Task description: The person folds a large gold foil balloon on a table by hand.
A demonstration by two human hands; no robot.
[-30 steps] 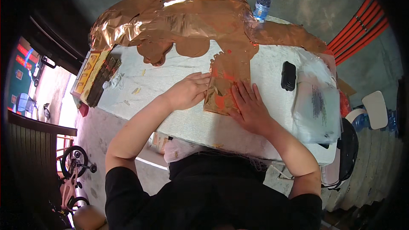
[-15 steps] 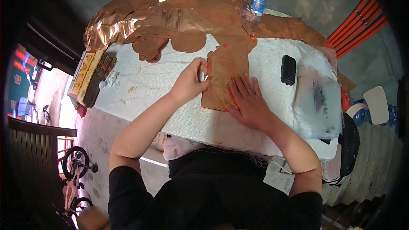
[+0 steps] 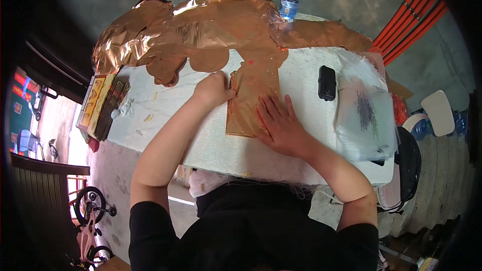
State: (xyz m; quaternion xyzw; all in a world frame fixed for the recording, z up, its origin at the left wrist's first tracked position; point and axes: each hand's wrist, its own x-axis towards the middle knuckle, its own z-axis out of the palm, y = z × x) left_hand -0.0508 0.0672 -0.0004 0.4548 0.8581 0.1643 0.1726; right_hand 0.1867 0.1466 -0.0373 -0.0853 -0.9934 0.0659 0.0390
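Note:
A large copper-coloured foil piece [image 3: 201, 35] with scalloped edges stretches across the far side of the white-covered table [image 3: 201, 150]. From it a narrow foil panel [image 3: 246, 110] runs down toward me and ends in a straight near edge. On the right side of this panel, my right hand [image 3: 281, 128] lies flat with its fingers spread. My left hand [image 3: 213, 89] is closed at the panel's left edge, with the thumb against the foil; its curled fingers hide whatever they pinch.
A water bottle [image 3: 289, 2] stands at the far edge. To the right lie a black case [image 3: 327, 83] and clear plastic bags [image 3: 364, 115]. Stacked packets [image 3: 98, 105] sit at the left end, beside a white string bundle [image 3: 123, 109]. Red poles [image 3: 411, 15] rise at far right.
My left hand has curled tighter, and the pale bit that showed between its fingers is out of sight. My right hand stays flat on the panel. The whole view has shifted slightly.

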